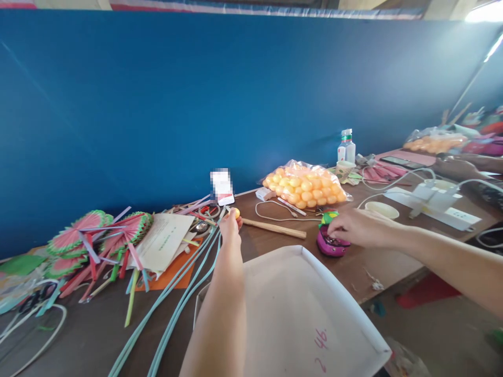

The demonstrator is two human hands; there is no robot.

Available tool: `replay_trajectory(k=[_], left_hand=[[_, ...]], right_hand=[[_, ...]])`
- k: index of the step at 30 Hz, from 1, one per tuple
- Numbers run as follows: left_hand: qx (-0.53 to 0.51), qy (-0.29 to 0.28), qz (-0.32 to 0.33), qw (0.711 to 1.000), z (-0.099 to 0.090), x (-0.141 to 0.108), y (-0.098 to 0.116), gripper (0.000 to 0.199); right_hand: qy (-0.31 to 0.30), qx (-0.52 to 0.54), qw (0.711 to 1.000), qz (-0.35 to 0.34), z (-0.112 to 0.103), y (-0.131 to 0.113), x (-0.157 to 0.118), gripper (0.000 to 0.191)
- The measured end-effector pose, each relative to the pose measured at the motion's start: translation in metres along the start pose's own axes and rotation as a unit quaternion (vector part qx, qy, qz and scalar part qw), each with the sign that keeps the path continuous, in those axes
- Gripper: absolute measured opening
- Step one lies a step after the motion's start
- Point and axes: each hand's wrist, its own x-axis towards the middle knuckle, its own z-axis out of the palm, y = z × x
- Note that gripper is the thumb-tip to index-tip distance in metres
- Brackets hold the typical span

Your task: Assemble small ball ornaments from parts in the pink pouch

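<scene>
My left hand (231, 224) is closed round a small glossy yellow-orange ball (236, 212), which shows at the fingertips beside the tips of several pale blue cords. My right hand (348, 228) dips its bunched fingertips into a small round purple pouch (330, 246) with a green and yellow part at its top. What those fingertips pinch, if anything, is hidden in the pouch, among small dark bits. A wooden stick (275, 229) lies between my two hands. Below them rests a white shallow box (291, 314) with red handwriting.
A clear bag of similar orange balls (304, 186) stands against the blue partition (236, 94). Behind my right hand are a paper bowl (382, 210), a bottle (346, 147) and a white power strip (436, 208). Pink paper fans (78, 233) lie left; another person's hand (458, 166) is far right.
</scene>
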Motion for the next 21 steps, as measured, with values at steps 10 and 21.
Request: replay_trajectory(k=[10,21], left_hand=[[0.020,0.017,-0.018,0.999,0.003,-0.004,0.006,0.016],[0.022,0.007,-0.015,1.000,0.003,-0.001,0.003,0.018]], right_hand=[[-0.154,-0.134,0.979,0.005,-0.002,-0.025,0.011,0.015],[-0.092,-0.085,0.992,-0.005,0.006,-0.014,0.012,0.019]])
